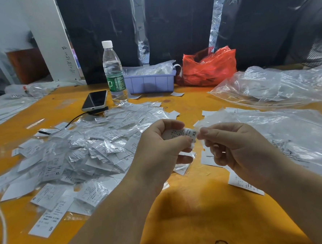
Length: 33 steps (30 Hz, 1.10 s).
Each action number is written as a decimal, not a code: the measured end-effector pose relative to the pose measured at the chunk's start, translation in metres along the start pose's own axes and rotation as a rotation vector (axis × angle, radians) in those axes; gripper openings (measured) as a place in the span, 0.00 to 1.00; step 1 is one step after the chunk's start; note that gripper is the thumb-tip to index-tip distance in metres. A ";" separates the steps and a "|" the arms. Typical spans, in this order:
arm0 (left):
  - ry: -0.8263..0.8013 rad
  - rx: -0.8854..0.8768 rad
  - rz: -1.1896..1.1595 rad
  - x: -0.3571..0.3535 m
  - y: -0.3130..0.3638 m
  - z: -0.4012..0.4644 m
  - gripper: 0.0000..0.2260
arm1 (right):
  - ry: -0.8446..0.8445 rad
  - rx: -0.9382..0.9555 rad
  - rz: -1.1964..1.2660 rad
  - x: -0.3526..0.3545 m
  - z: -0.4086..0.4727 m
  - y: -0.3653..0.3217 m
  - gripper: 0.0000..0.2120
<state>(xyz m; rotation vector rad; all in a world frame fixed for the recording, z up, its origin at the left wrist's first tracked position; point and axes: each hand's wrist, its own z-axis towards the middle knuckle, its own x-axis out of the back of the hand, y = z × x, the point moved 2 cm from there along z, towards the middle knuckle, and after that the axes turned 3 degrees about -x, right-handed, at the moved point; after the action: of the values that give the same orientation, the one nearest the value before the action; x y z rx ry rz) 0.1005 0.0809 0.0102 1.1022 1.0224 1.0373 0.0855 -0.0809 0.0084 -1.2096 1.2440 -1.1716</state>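
Orange worktop (199, 204) littered with bagged labels (86, 145); left hand (163, 146) and right hand (233, 149) together pinch one XS label (187, 133); bagging step, seemingly; next calls for a straight, steady feed.

The yellow table (199, 210) bears one water bottle (114, 72), one smartphone (94, 100), one lilac plastic tray (150, 83), one red plastic bag (207, 68), one black cable (76, 118), one white cord (3, 231), one XS size label (187, 133) in hand, and bagged size labels (79, 151) too many to count.
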 end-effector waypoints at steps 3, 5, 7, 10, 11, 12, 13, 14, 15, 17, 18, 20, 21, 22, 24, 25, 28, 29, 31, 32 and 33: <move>-0.002 0.000 -0.002 0.000 0.000 0.000 0.13 | 0.006 0.014 -0.026 -0.001 0.000 0.001 0.12; -0.014 -0.003 0.000 -0.001 -0.001 0.000 0.13 | 0.013 0.017 -0.041 0.000 -0.001 0.001 0.11; -0.020 -0.011 0.013 -0.002 -0.002 0.000 0.14 | 0.013 0.017 -0.059 0.000 -0.001 0.002 0.11; 0.001 -0.027 0.022 -0.003 -0.003 0.000 0.17 | -0.003 0.022 -0.068 -0.002 -0.001 0.003 0.13; 0.014 -0.030 0.029 -0.003 -0.004 0.000 0.17 | -0.013 0.028 -0.069 -0.002 -0.001 0.004 0.14; 0.027 -0.029 0.031 -0.003 -0.004 0.000 0.18 | -0.023 0.036 -0.068 -0.004 -0.002 0.004 0.15; 0.038 -0.022 0.025 -0.004 -0.005 0.000 0.18 | -0.029 0.041 -0.067 -0.005 -0.001 0.005 0.16; 0.042 -0.010 0.015 -0.004 -0.005 0.000 0.17 | -0.030 0.041 -0.062 -0.006 -0.002 0.005 0.16; 0.039 0.006 0.006 -0.004 -0.006 0.000 0.16 | -0.025 0.037 -0.055 -0.006 -0.001 0.006 0.16; 0.023 0.046 0.000 -0.004 -0.007 0.001 0.11 | -0.004 0.032 -0.045 -0.006 -0.001 0.006 0.14; 0.021 0.065 -0.004 -0.003 -0.006 0.002 0.08 | 0.010 0.031 -0.044 -0.004 0.000 0.005 0.14; 0.029 0.094 0.003 0.001 -0.005 0.004 0.02 | 0.031 0.026 -0.038 -0.002 0.001 0.004 0.14; 0.024 0.105 0.028 0.003 -0.005 0.006 0.01 | 0.036 0.024 -0.032 0.000 0.002 0.004 0.13; 0.007 0.118 0.058 0.005 -0.005 0.007 0.00 | 0.036 0.022 -0.023 0.000 0.002 0.004 0.13; -0.056 0.131 0.110 0.006 -0.004 0.007 0.04 | 0.032 0.017 -0.015 0.001 0.002 0.004 0.11; -0.088 0.126 0.128 0.005 -0.004 0.007 0.05 | 0.030 0.013 -0.019 0.001 0.003 0.004 0.09; -0.097 0.057 0.149 0.004 -0.003 0.005 0.02 | 0.021 -0.008 0.003 0.001 0.004 0.006 0.08; -0.078 0.037 0.151 0.005 -0.003 0.005 0.01 | 0.019 -0.016 0.017 0.001 0.005 0.007 0.09; -0.042 0.010 0.155 0.005 -0.004 0.005 0.00 | 0.008 -0.028 0.026 0.001 0.005 0.007 0.13; -0.033 0.001 0.157 0.005 -0.005 0.005 0.00 | -0.006 -0.029 0.023 -0.001 0.004 0.008 0.11; -0.032 -0.007 0.160 0.003 -0.006 0.005 0.01 | -0.024 -0.026 0.016 -0.002 0.003 0.008 0.10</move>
<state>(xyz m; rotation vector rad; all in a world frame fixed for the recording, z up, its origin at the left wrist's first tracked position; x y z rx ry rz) 0.1066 0.0826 0.0051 1.2062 0.9160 1.1457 0.0884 -0.0787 0.0006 -1.2277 1.2524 -1.1292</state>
